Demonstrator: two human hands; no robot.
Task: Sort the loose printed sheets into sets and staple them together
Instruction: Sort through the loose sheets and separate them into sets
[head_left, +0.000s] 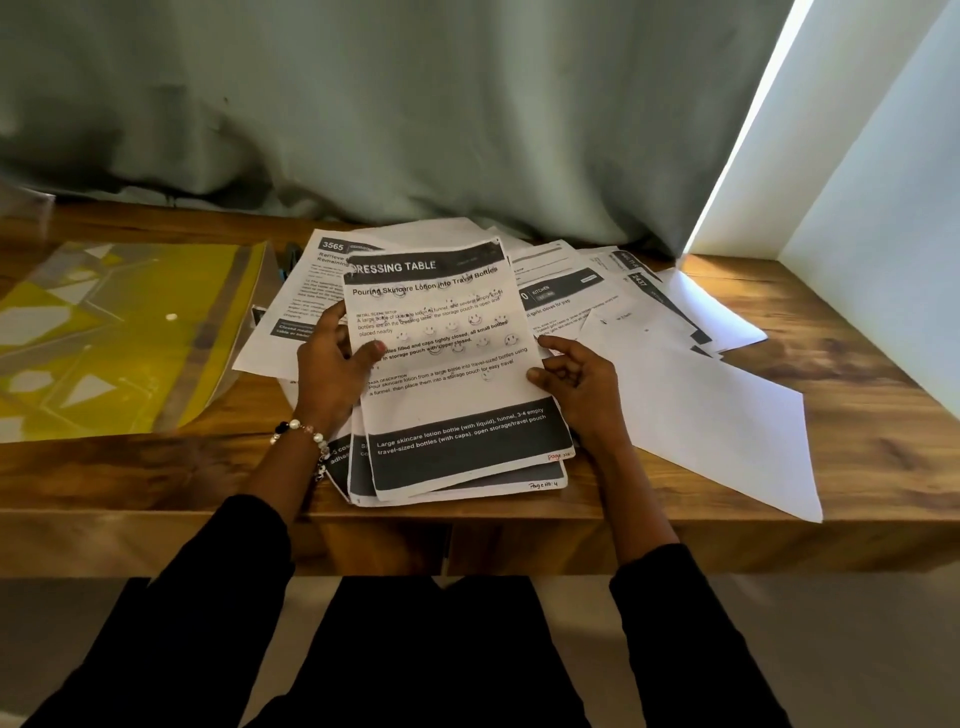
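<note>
On the desk (857, 364), left of the papers, lies one yellow plastic folder (119, 332). The left hand (332, 364) pinches the top "Dressing Table" sheet (447, 364) of the near stack at its left edge, while the right hand (571, 376) holds the right edge, fingers loosely curled. This looks like the sorting step: next, judge which set this page joins; no stapler is visible, and the loose sheets (649, 332) fanned to the right overlap too much to count.

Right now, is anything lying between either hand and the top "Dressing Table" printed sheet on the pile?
Nothing visible does. The left hand already holds the white "Dressing Table" printed sheet at its left edge, thumb on top, and the right hand touches its right edge. The sheet lies uppermost on the paper pile on the wooden table.
</note>
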